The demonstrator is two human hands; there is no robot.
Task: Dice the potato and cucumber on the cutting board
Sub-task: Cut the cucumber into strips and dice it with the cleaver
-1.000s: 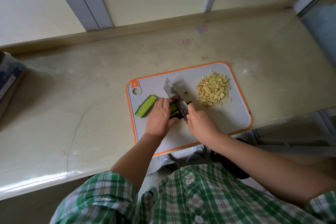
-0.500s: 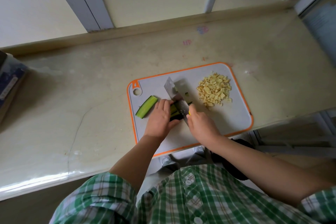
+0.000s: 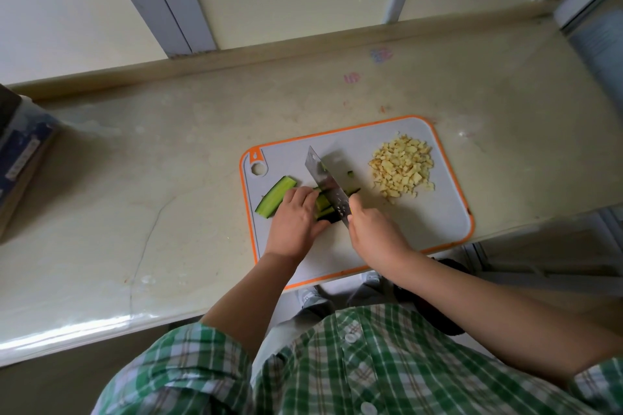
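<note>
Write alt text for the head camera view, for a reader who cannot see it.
Seen from above, a person's right hand holds a knife across cucumber strips that the left hand holds on a grey, orange-edged cutting board. A pile of diced potato lies at the board's right, a longer cucumber piece at its left.

A grey, orange-rimmed cutting board point(image 3: 414, 239) lies on the beige worktop point(image 3: 151, 178). At the board's 2 o'clock sits a heap of diced potato point(image 3: 401, 168). Near its centre the left hand point(image 3: 295, 222) curls its fingers over a bundle of cucumber strips point(image 3: 322, 204), and the right hand point(image 3: 374, 232) grips a knife point(image 3: 325, 184) whose blade lies across them, tip toward 11 o'clock. One loose cucumber strip point(image 3: 274, 197) lies at the board's 9 o'clock, just beside the left hand.
</note>
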